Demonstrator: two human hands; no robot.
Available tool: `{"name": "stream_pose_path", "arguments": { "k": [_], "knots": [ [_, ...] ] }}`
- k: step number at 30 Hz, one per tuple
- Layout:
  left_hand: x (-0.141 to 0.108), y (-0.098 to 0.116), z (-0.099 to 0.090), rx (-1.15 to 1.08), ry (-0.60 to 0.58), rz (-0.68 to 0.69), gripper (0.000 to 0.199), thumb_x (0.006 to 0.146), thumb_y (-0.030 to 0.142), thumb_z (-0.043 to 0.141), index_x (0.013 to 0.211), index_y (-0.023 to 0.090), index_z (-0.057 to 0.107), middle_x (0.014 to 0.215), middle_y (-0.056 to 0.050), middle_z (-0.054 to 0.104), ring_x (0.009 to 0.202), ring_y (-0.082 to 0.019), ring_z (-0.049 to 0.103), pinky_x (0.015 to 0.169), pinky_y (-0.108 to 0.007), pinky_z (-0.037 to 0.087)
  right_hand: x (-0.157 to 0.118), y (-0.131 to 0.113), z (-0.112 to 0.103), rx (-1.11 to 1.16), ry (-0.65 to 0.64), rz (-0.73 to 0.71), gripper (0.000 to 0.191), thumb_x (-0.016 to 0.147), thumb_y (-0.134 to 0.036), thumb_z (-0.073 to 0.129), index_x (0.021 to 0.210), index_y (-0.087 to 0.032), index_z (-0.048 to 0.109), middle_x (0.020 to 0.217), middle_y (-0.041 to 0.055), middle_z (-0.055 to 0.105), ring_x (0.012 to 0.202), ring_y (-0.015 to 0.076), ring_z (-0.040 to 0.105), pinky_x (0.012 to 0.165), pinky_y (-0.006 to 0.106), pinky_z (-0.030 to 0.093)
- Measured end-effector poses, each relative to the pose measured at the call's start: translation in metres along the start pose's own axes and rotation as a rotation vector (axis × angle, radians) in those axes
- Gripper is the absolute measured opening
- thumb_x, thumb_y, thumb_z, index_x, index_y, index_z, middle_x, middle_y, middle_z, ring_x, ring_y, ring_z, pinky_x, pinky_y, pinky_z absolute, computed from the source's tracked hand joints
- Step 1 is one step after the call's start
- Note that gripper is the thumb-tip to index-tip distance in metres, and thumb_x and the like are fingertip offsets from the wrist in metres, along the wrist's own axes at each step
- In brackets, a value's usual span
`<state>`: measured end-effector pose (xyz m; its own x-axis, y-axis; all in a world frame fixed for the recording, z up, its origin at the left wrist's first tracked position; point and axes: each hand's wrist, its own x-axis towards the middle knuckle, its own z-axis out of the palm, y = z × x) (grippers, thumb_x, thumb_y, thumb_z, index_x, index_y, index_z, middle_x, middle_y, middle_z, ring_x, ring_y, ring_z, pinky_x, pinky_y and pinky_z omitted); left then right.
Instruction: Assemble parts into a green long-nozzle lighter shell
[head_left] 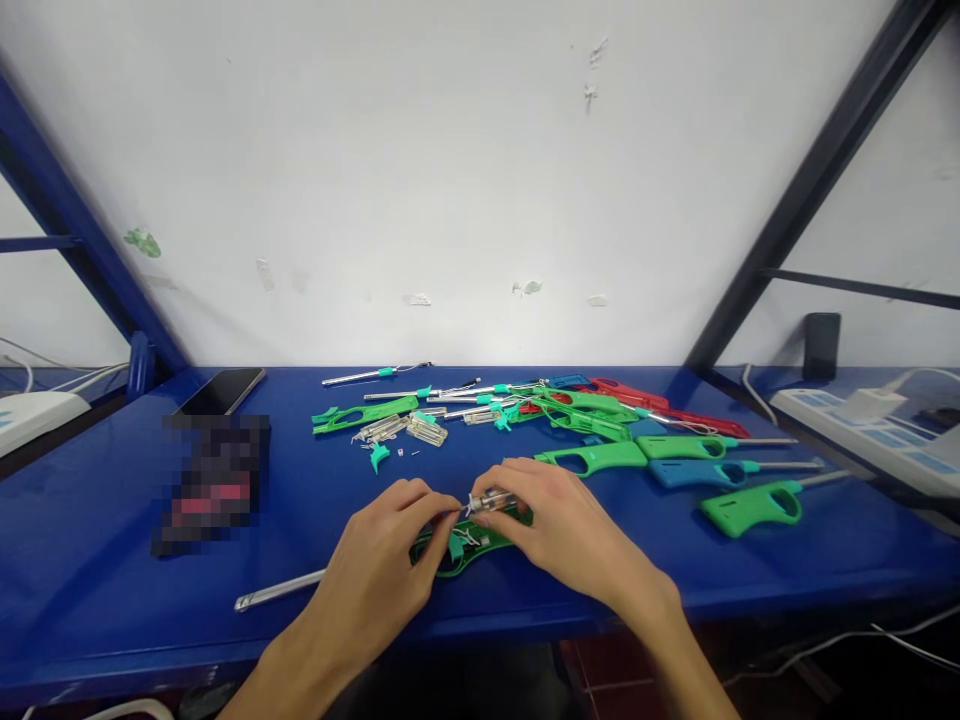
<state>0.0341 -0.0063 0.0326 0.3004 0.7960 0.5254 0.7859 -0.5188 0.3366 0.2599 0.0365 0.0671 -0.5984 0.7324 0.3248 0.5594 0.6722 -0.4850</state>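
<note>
"What are you seeing from over there?"

"A white wall (450, 180) is rising behind the blue, glossy surface (187, 610), whose near edge is running below my wrists. To my left, blue is spreading around a dark, pixelated item (217, 490) and a flat phone (221, 392); to my right, things are crowding closer."

"And the hands?"

"My right hand (570, 520) is closing around a clear, rigid piece (493, 500). My left hand (390, 540) is pinching narrow at its whitish end, though I can't tell whether those fingertips are gripping anything."

"Where is that clear piece sitting?"

"I'm seeing it between the hands, above an open, curved green shell (480, 548). A shiny metal tube (277, 592) is pointing out left, near the front edge."

"What's lying farther out?"

"On the right, smooth green (750, 507) and blue lighters (697, 472) are lying with metal tubes outward. Red shells (701, 420) are lying behind them. Toward the middle, clear tanks (426, 430) are resting in a loose group, a hooked teal trigger (379, 457) is lying just in front, and a tiny pink bit (400, 452) is resting beside it."
</note>
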Motion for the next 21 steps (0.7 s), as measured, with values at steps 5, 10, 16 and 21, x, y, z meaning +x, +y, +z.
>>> {"name": "stream_pose_path", "arguments": {
  "k": [5, 10, 16, 21],
  "knots": [
    [0.000, 0.000, 0.001, -0.017, 0.012, 0.015, 0.012, 0.105, 0.027, 0.063, 0.108, 0.017, 0.069, 0.096, 0.000, 0.070, 0.082, -0.012, 0.068, 0.073, -0.028, 0.060, 0.000, 0.001, 0.003, -0.023, 0.030, -0.023, 0.007, 0.099, -0.023, 0.078, 0.104, -0.026, 0.074, 0.089, -0.0026, 0.071, 0.085, 0.0190, 0.065, 0.072, 0.030, 0.043],
    [0.001, -0.001, 0.002, -0.043, 0.034, 0.021, 0.011, 0.105, 0.026, 0.063, 0.108, 0.017, 0.069, 0.097, -0.001, 0.070, 0.082, -0.012, 0.068, 0.074, -0.028, 0.060, 0.000, 0.004, 0.007, -0.023, 0.075, -0.071, 0.011, 0.097, -0.025, 0.080, 0.109, -0.027, 0.079, 0.091, -0.0016, 0.077, 0.085, 0.0189, 0.069, 0.074, 0.030, 0.046],
    [0.001, -0.001, 0.004, -0.063, 0.070, 0.043, 0.011, 0.105, 0.026, 0.063, 0.109, 0.017, 0.069, 0.098, -0.001, 0.070, 0.082, -0.011, 0.068, 0.073, -0.028, 0.061, 0.002, 0.010, 0.010, -0.014, 0.120, -0.134, 0.017, 0.096, -0.025, 0.081, 0.112, -0.028, 0.082, 0.096, -0.0017, 0.082, 0.087, 0.0185, 0.070, 0.076, 0.030, 0.048],
    [0.001, -0.001, 0.005, -0.070, 0.099, 0.067, 0.011, 0.105, 0.026, 0.063, 0.109, 0.017, 0.068, 0.098, -0.001, 0.070, 0.082, -0.012, 0.068, 0.074, -0.028, 0.060, 0.000, 0.010, 0.009, -0.006, 0.125, -0.154, 0.015, 0.098, -0.028, 0.078, 0.113, -0.029, 0.082, 0.097, -0.0020, 0.082, 0.087, 0.0182, 0.070, 0.076, 0.029, 0.049]
  ]
}}
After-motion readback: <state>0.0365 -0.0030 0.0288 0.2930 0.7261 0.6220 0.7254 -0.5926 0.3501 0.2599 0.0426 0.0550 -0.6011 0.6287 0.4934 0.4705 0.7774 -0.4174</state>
